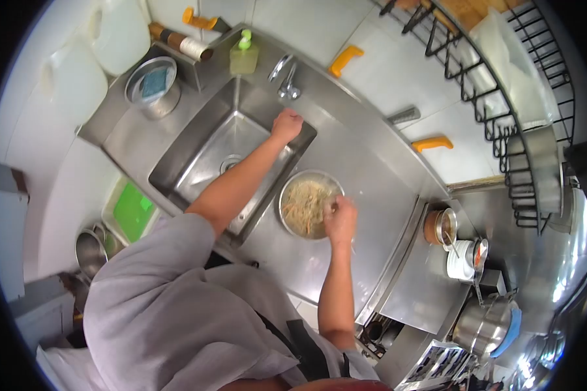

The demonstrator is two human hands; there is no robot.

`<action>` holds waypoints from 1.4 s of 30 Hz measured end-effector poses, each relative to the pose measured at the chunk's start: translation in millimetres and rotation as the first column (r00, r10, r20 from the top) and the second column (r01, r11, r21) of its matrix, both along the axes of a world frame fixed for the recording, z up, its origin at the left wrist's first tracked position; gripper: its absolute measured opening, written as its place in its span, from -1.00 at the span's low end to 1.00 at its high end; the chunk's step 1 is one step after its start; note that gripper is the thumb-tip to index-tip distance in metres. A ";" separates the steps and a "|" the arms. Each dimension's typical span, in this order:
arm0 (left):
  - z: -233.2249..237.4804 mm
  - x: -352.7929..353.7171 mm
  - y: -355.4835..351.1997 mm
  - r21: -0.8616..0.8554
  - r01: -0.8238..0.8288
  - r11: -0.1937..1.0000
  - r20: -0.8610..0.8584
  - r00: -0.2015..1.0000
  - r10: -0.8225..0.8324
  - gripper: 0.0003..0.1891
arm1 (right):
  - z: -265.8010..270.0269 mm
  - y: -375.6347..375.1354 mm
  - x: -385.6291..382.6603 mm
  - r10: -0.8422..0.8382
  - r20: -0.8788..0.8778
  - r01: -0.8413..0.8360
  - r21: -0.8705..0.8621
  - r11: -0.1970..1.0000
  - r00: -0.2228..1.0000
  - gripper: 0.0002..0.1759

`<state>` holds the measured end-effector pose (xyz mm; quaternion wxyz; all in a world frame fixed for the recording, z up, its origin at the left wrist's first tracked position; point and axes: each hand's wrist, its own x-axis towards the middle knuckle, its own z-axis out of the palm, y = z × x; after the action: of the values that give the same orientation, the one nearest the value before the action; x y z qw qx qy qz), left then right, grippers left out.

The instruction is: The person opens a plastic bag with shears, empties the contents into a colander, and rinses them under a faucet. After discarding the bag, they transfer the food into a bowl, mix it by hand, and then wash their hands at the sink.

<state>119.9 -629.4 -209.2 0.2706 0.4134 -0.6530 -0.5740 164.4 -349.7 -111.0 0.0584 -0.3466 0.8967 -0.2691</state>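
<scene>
A round metal bowl (285, 220) with a pale, shredded food mix (305, 203) stands on the steel counter, right of the sink. My right hand (341, 220) is at the bowl's right rim, fingers curled together over its edge; what they hold, if anything, is too small to name. My left hand (287, 124) is stretched out over the sink's back right corner, just below the faucet (288, 90). Its fingers are curled in, and I cannot make out anything in them. The steel sink (205, 156) lies under my left forearm.
Behind the sink stand a soap bottle (243, 57) and, to its left, a metal pot (153, 88). A black wire rack (482, 98) hangs at the upper right. White bowls (460, 259) and a large pot (484, 324) are at the right. A green board (134, 207) lies at the left.
</scene>
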 end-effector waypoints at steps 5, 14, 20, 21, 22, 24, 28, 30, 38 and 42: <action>-13.7 -113.3 -61.4 0.206 -0.364 0.908 0.116 0.931 0.347 -0.47 | -13.8 -14.0 21.9 -0.069 -0.287 0.020 -0.168 0.986 0.955 -0.86; -7.8 -110.1 -59.1 0.531 -0.595 0.604 0.433 0.803 0.410 -0.75 | -16.9 -22.2 49.3 -0.318 -0.128 0.305 -0.115 0.946 0.939 -0.91; -95.8 -3.9 -72.3 0.638 0.745 0.196 -0.769 0.631 0.106 -0.91 | -45.5 -18.4 62.6 -0.442 -0.151 0.447 0.003 0.894 0.884 -0.75; -106.1 19.8 -74.2 0.586 0.792 0.172 -0.803 0.596 -0.006 -0.90 | -17.2 -31.4 63.9 -0.487 -0.153 0.487 -0.038 0.873 0.860 -0.76; -97.0 41.4 -67.9 0.767 0.574 0.287 -0.608 0.793 0.037 -0.91 | 3.7 -49.7 52.2 -0.517 -0.167 0.509 -0.092 0.856 0.839 -0.77; -79.6 82.3 -60.1 0.872 0.287 0.396 -0.295 0.954 -0.042 -0.89 | 16.5 -90.0 43.9 -0.443 -0.137 0.424 -0.143 0.894 0.886 -0.77; -58.1 127.1 -76.9 0.814 0.318 0.486 -0.249 0.947 -0.202 -0.83 | -36.8 -204.5 25.6 -0.066 0.440 0.264 -0.406 0.875 0.896 -0.87; -62.1 148.0 -84.5 0.818 0.269 0.509 -0.213 0.963 -0.166 -0.79 | -94.2 -259.6 12.4 0.220 0.836 0.459 -0.473 0.752 0.502 -0.80; -35.1 194.5 -76.9 0.875 0.183 0.448 -0.146 0.982 -0.116 -0.59 | -173.1 -321.6 23.7 -0.112 0.910 0.773 -0.268 0.575 0.399 -0.53; -78.0 170.2 -59.6 0.875 0.270 0.402 -0.290 0.957 -0.011 -0.58 | -156.7 -314.1 52.5 0.542 0.831 0.866 -0.177 0.467 -0.123 -0.61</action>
<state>290.2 -689.0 -287.2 0.0303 0.3645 -0.2335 -0.9009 216.9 -663.8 -267.7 0.4629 0.1715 0.2947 -0.8182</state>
